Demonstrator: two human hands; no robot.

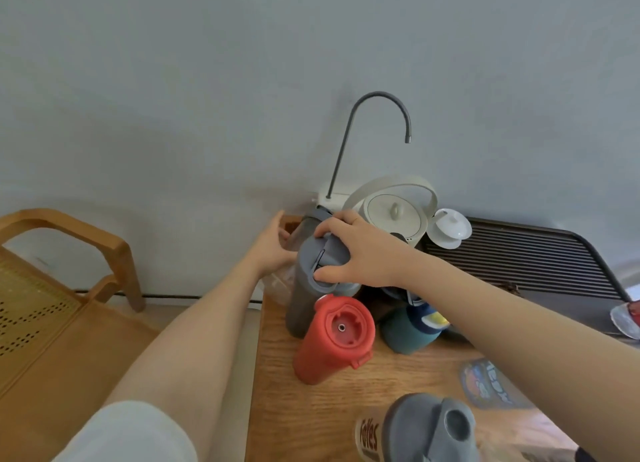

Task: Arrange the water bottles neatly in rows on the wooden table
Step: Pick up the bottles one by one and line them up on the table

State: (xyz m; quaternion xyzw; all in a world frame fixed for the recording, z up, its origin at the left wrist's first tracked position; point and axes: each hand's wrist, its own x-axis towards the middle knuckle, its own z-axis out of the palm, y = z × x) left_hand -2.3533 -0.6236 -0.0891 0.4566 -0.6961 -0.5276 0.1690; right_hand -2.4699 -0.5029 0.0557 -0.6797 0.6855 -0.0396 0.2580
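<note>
Held bottle: tall dark grey plastic bottle (304, 288) with grey flip lid, upright at the wooden table's (398, 385) back left; contents hidden.
Count: five bottles showed — two grey-lidded, one red (332, 340), one teal (412, 330), one clear (277, 283).
Right hand (360, 250): grip clasped over the lid.
Left hand (273, 247): grip on the clear bottle; closure unclear.

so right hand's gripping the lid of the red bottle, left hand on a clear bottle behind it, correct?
Not quite. In the head view the right hand grips the lid of the grey bottle, not the red bottle, which stands untouched in front of it. The left hand is on a clear bottle, as you said.
</note>
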